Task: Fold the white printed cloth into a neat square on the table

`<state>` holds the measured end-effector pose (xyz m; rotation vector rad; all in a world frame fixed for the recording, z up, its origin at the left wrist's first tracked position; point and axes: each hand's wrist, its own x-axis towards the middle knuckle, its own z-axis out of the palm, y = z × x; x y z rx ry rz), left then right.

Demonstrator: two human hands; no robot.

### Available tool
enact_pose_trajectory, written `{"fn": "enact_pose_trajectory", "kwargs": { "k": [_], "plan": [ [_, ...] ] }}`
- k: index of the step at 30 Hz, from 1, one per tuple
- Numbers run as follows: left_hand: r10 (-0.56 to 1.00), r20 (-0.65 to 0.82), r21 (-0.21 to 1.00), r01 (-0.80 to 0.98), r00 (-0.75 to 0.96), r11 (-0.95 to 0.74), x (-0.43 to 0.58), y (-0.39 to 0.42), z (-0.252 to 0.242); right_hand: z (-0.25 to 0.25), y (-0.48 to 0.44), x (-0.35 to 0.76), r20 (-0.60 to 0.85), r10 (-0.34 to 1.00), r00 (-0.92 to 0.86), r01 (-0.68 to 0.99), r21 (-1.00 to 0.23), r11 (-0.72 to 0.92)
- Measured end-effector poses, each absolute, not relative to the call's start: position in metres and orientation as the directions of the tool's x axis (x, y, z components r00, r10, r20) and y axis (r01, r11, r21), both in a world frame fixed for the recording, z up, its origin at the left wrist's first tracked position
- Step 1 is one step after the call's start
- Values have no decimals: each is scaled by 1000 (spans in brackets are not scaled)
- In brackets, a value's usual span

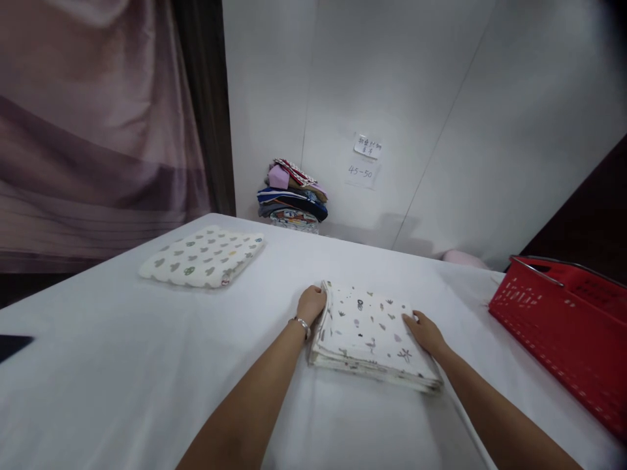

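Observation:
A folded white cloth with small dark prints [369, 329] lies on the white table [122, 365] in front of me. My left hand [311, 304] grips its left edge, fingers curled under the fold, a bracelet on the wrist. My right hand [425, 331] rests on the cloth's right side, fingers curled over the top layer. A second folded cloth with grey and green cloud prints [203, 256] lies farther off to the left, apart from both hands.
A red plastic basket [563, 326] stands at the table's right edge. A stack of folded coloured clothes [292, 196] sits against the back wall. Paper notes [366, 156] hang on the wall. A pink curtain [88, 130] hangs at left. A dark object [12, 344] lies at the table's left edge.

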<state>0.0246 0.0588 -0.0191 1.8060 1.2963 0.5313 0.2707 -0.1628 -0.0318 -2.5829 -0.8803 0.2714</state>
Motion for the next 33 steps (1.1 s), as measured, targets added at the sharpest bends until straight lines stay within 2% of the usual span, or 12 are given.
{"fn": "enact_pose_trajectory", "kwargs": {
  "k": [7, 22, 26, 33],
  "plan": [
    [929, -111, 838, 536, 353, -104, 37, 66, -16, -25, -135, 288, -108, 588, 802, 473, -487, -734],
    [954, -47, 919, 386, 296, -75, 42, 68, -33, -30, -117, 292, -18, 627, 779, 567, -407, -716],
    [956, -68, 916, 398, 286, -54, 44, 74, -36, -33, -117, 297, -15, 633, 774, 564, -439, -699],
    [961, -54, 919, 389, 271, -58, 50, 78, -36, -34, -118, 300, 42, 605, 795, 515, -574, -637]
  ]
}}
